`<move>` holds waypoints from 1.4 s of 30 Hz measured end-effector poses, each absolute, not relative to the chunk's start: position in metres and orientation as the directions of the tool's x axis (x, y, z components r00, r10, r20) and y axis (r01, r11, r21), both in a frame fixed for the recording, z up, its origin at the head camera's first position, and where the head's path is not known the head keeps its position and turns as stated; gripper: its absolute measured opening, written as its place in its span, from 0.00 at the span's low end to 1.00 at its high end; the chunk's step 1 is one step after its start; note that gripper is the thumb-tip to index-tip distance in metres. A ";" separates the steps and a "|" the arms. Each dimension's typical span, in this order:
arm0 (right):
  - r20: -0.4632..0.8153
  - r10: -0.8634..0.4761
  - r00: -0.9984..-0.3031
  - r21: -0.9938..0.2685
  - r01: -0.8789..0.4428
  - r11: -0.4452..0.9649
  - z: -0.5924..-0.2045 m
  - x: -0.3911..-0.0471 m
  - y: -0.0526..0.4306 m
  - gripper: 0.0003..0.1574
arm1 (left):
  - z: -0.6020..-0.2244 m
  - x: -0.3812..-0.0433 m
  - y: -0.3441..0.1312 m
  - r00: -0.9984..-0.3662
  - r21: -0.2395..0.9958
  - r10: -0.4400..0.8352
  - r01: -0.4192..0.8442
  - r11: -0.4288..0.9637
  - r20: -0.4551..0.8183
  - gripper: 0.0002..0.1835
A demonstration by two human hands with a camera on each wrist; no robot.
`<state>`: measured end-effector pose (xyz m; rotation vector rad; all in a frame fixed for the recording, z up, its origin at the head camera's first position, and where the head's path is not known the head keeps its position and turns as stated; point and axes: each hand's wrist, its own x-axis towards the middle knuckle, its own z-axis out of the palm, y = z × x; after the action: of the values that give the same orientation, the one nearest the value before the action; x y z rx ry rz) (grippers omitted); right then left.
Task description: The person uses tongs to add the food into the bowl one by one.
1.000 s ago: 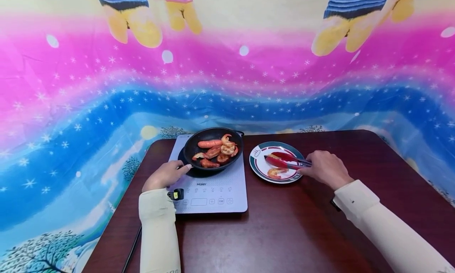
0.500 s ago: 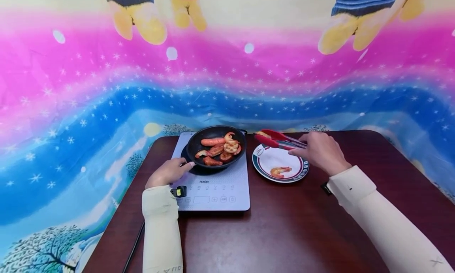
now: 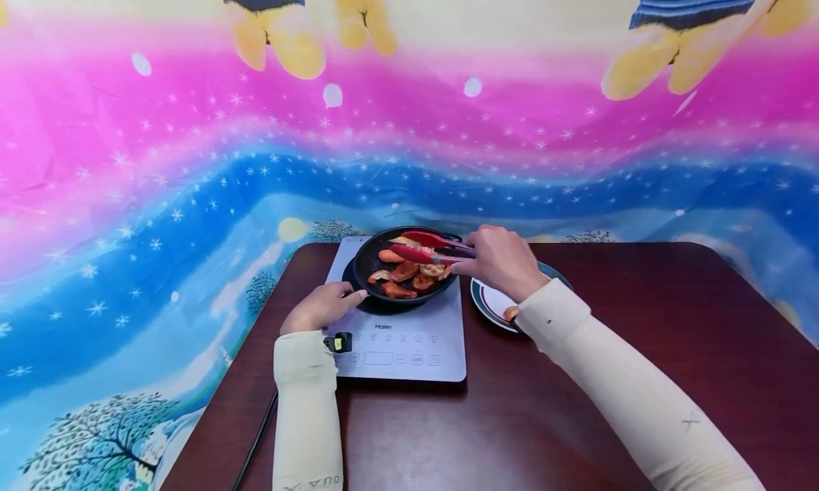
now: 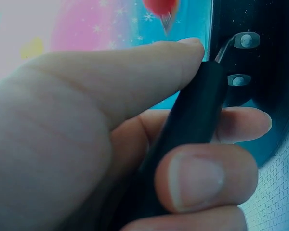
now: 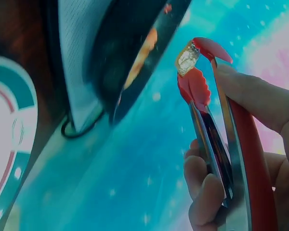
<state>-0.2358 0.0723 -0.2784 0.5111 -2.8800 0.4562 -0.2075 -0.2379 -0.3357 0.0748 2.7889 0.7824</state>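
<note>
In the left wrist view, my left hand (image 3: 323, 308) has its fingers and thumb wrapped around the black handle (image 4: 195, 110) of a frying pan (image 3: 367, 263). My right hand (image 3: 505, 260) grips red-tipped metal tongs (image 3: 419, 251) over the pan. A small yellowish food piece (image 5: 187, 58) with a shiny face is pinched between the tong tips. Inside the pan lie a sausage (image 3: 387, 256), partly covered by the tongs, a lotus root slice (image 3: 432, 269), a chicken piece (image 3: 398, 290) and other browned pieces.
Under the pan is a white induction cooker (image 3: 384, 370), its black cable (image 3: 256, 434) running along the left. A plate (image 3: 480, 300) with a green rim stands to its right, partly behind my right arm, with a shrimp (image 3: 510, 313) on it. A printed cloth (image 3: 409, 143) hangs behind the table.
My right hand has lifted the tongs with the yellowish piece off the plate and carried them left over the pan. The shrimp stays on the plate. My left hand keeps hold of the handle.
</note>
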 end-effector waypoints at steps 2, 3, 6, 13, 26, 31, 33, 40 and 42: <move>0.231 -0.314 -0.921 -0.258 -0.369 0.893 -0.283 -0.238 0.060 0.30 | -0.336 -0.208 -0.237 -0.968 0.524 0.117 -0.017 0.851 -0.221 0.22; 0.229 -0.316 -0.921 -0.256 -0.370 0.893 -0.286 -0.240 0.055 0.28 | -0.337 -0.207 -0.236 -0.968 0.524 0.117 -0.018 0.851 -0.222 0.22; 0.226 -0.324 -0.919 -0.238 -0.375 0.896 -0.292 -0.244 0.040 0.25 | -0.337 -0.207 -0.236 -0.969 0.523 0.113 -0.019 0.852 -0.220 0.22; 0.253 -0.354 -0.900 -0.157 -0.399 0.903 -0.299 -0.249 0.019 0.24 | -0.335 -0.206 -0.236 -0.972 0.521 0.100 -0.026 0.853 -0.213 0.22; 0.249 -0.336 -0.908 -0.113 -0.372 0.921 -0.303 -0.250 0.013 0.27 | -0.334 -0.207 -0.236 -0.968 0.520 0.106 -0.028 0.853 -0.227 0.22; 0.219 -0.312 -0.925 -0.177 -0.352 0.919 -0.299 -0.245 0.019 0.30 | -0.334 -0.207 -0.235 -0.968 0.523 0.109 -0.025 0.852 -0.224 0.22; 0.208 -0.287 -0.935 -0.218 -0.330 0.919 -0.298 -0.242 0.025 0.31 | -0.335 -0.207 -0.235 -0.968 0.525 0.111 -0.025 0.851 -0.226 0.22; 0.202 -0.206 -0.958 -0.341 -0.265 0.902 -0.299 -0.223 0.068 0.45 | -0.334 -0.208 -0.236 -0.967 0.524 0.110 -0.028 0.851 -0.231 0.22; 0.214 -0.191 -0.958 -0.356 -0.258 0.898 -0.302 -0.217 0.085 0.46 | -0.334 -0.208 -0.237 -0.967 0.519 0.108 -0.027 0.855 -0.229 0.22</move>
<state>-0.2174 0.0846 -0.3018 0.3444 -2.8902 0.5778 -0.2075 -0.2369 -0.3336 0.0620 2.7807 0.7828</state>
